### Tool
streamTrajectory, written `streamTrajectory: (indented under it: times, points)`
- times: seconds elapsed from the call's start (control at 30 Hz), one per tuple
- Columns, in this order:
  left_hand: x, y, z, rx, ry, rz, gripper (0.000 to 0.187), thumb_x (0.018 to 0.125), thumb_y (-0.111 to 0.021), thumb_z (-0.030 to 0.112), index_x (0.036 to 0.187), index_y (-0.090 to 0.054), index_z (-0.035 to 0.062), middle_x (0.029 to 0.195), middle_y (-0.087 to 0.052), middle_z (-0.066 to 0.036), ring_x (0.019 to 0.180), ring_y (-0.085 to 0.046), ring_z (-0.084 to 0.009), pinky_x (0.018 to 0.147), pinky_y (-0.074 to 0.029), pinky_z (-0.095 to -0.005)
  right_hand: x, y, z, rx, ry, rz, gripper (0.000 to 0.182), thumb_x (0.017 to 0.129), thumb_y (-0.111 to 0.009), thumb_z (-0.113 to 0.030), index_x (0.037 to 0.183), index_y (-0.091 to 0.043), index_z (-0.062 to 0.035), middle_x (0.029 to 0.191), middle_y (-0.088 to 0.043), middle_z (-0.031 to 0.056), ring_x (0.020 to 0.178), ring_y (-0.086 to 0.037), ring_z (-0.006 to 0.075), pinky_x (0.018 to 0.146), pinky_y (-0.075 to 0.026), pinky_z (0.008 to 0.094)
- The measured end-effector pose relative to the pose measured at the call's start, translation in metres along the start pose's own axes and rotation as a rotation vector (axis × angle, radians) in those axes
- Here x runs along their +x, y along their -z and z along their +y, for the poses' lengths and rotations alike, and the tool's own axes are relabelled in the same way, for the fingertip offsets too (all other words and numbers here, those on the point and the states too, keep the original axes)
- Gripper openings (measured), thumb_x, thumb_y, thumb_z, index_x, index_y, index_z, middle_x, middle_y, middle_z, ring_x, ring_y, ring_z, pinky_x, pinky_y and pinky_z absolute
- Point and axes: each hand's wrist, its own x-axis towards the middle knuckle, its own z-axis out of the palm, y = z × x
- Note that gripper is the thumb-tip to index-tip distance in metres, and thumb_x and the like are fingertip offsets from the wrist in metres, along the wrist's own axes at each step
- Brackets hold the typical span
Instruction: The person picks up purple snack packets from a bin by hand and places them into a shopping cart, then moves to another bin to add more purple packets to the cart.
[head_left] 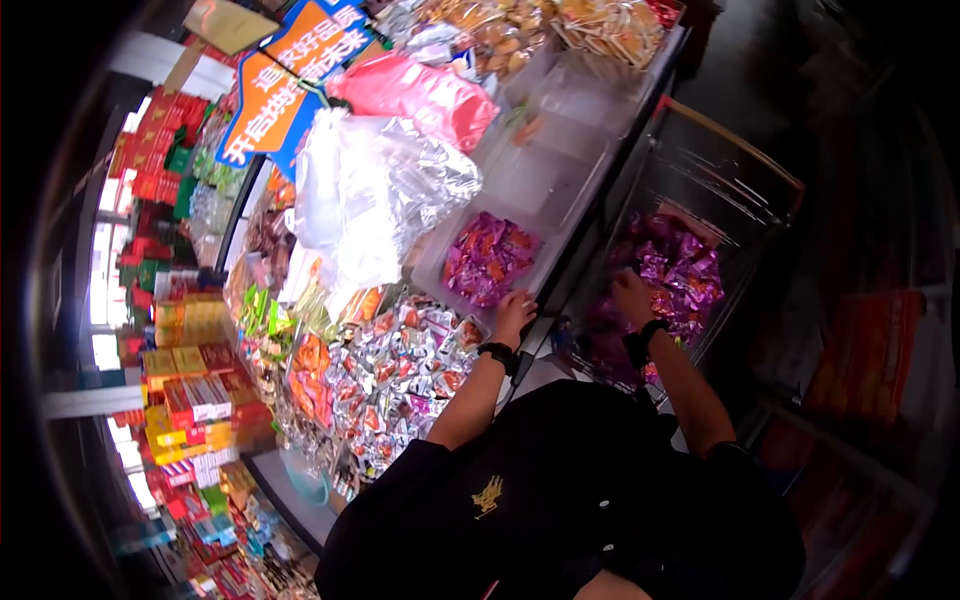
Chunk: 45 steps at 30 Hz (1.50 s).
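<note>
My left hand (pixel 515 312) rests at the near corner of a clear plastic bin (pixel 577 205), its fingers curled over the rim. Inside that bin, a small heap of purple-wrapped candies (pixel 490 260) lies at the near end. To the right, my right hand (pixel 632 297) reaches down into a wire shopping cart (pixel 745 145), among more purple-wrapped candies (pixel 685 270). Its fingers are bent against the wrappers; how many pieces they hold is hidden. Both wrists wear dark bands.
Silver-wrapped snacks (pixel 400 360) fill the display left of my arm. Clear plastic bags (pixel 375 190) and a pink bag (pixel 420 95) lie beyond, beside a blue and orange sign (pixel 295 85). The counter edge runs between bin and cart. Stacked boxes (pixel 190 390) stand far left.
</note>
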Motion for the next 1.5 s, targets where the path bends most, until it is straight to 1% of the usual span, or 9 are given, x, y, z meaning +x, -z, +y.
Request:
streamTrajectory:
  times: [0.23, 0.4, 0.53, 0.67, 0.83, 0.93, 1.1, 1.37, 1.5]
  points:
    - [0.030, 0.037, 0.038, -0.184, 0.120, 0.204, 0.020, 0.092, -0.048, 0.019, 0.107, -0.055, 0.0082, 0.101, -0.060, -0.006, 0.089, -0.060, -0.0185, 0.072, -0.051, -0.0303, 0.045, -0.087, -0.098, 0.109, 0.002, -0.369, 0.028, 0.084, -0.056, -0.015, 0.105, -0.058, 0.0023, 0.091, -0.063, 0.0112, 0.085, -0.060, 0.0172, 0.075, -0.048, 0.0300]
    - [0.100, 0.079, 0.011, -0.303, 0.223, 0.049, 0.019, 0.092, -0.048, 0.021, 0.105, -0.057, 0.0098, 0.096, -0.062, -0.003, 0.087, -0.060, -0.0166, 0.071, -0.049, -0.0303, 0.093, -0.158, -0.103, 0.431, -0.184, -0.566, 0.023, 0.084, -0.057, -0.015, 0.100, -0.060, 0.0016, 0.082, -0.061, 0.0054, 0.076, -0.058, 0.0143, 0.069, -0.048, 0.0276]
    - [0.123, 0.061, 0.043, -0.206, 0.426, 0.142, 0.019, 0.092, -0.047, 0.023, 0.104, -0.057, 0.0112, 0.094, -0.062, -0.002, 0.081, -0.060, -0.0152, 0.068, -0.048, -0.0285, 0.122, -0.217, -0.071, 0.402, -0.421, -0.461, 0.023, 0.082, -0.059, -0.017, 0.099, -0.061, -0.0018, 0.076, -0.058, 0.0018, 0.066, -0.055, 0.0122, 0.059, -0.045, 0.0264]
    - [0.144, 0.055, 0.042, 0.253, 0.199, 0.082, 0.019, 0.091, -0.048, 0.023, 0.100, -0.059, 0.0099, 0.091, -0.062, -0.001, 0.080, -0.059, -0.0148, 0.068, -0.047, -0.0285, 0.133, -0.238, -0.077, 0.491, -0.515, -0.281, 0.026, 0.081, -0.063, -0.021, 0.099, -0.062, -0.0034, 0.076, -0.057, 0.0006, 0.061, -0.053, 0.0110, 0.053, -0.043, 0.0263]
    - [0.168, 0.048, 0.041, -0.037, 0.433, 0.251, 0.019, 0.089, -0.048, 0.021, 0.096, -0.060, 0.0083, 0.091, -0.061, -0.003, 0.079, -0.057, -0.0144, 0.069, -0.046, -0.0297, 0.143, -0.244, -0.090, 0.471, -0.552, -0.157, 0.024, 0.080, -0.061, -0.021, 0.096, -0.065, -0.0036, 0.075, -0.060, 0.0009, 0.065, -0.056, 0.0117, 0.051, -0.043, 0.0270]
    - [0.160, 0.040, 0.057, 0.044, 0.442, 0.210, 0.043, 0.089, -0.047, 0.038, 0.124, -0.046, 0.0116, 0.115, -0.056, -0.004, 0.098, -0.056, -0.0182, 0.072, -0.045, -0.0330, 0.149, -0.259, -0.061, 0.487, -0.541, -0.104, 0.024, 0.082, -0.061, -0.022, 0.095, -0.066, -0.0026, 0.075, -0.062, 0.0022, 0.067, -0.057, 0.0123, 0.052, -0.044, 0.0281]
    - [0.178, 0.068, 0.008, -0.272, 0.481, 0.071, 0.025, 0.090, -0.048, 0.027, 0.111, -0.054, 0.0142, 0.104, -0.060, -0.004, 0.092, -0.060, -0.0188, 0.075, -0.049, -0.0333, 0.146, -0.247, -0.068, 0.419, -0.670, -0.206, 0.030, 0.079, -0.066, -0.026, 0.095, -0.065, -0.0008, 0.073, -0.063, 0.0055, 0.059, -0.059, 0.0141, 0.048, -0.045, 0.0289]
    - [0.159, 0.063, 0.034, -0.597, 0.447, -0.067, 0.020, 0.088, -0.060, 0.025, 0.102, -0.058, 0.0098, 0.095, -0.061, -0.002, 0.089, -0.061, -0.0193, 0.079, -0.051, -0.0319, 0.110, -0.168, -0.137, 0.440, -0.317, -0.324, 0.024, 0.086, -0.057, -0.017, 0.099, -0.060, 0.0032, 0.078, -0.061, 0.0056, 0.069, -0.055, 0.0129, 0.062, -0.045, 0.0309]
    - [0.128, 0.045, 0.049, -0.329, 0.330, -0.086, 0.024, 0.087, -0.062, 0.019, 0.108, -0.054, 0.0115, 0.089, -0.059, -0.001, 0.081, -0.060, -0.0161, 0.073, -0.052, -0.0313, 0.084, -0.096, -0.130, 0.292, -0.230, -0.415, 0.025, 0.087, -0.058, -0.016, 0.103, -0.059, 0.0029, 0.082, -0.062, 0.0037, 0.075, -0.055, 0.0112, 0.068, -0.046, 0.0283]
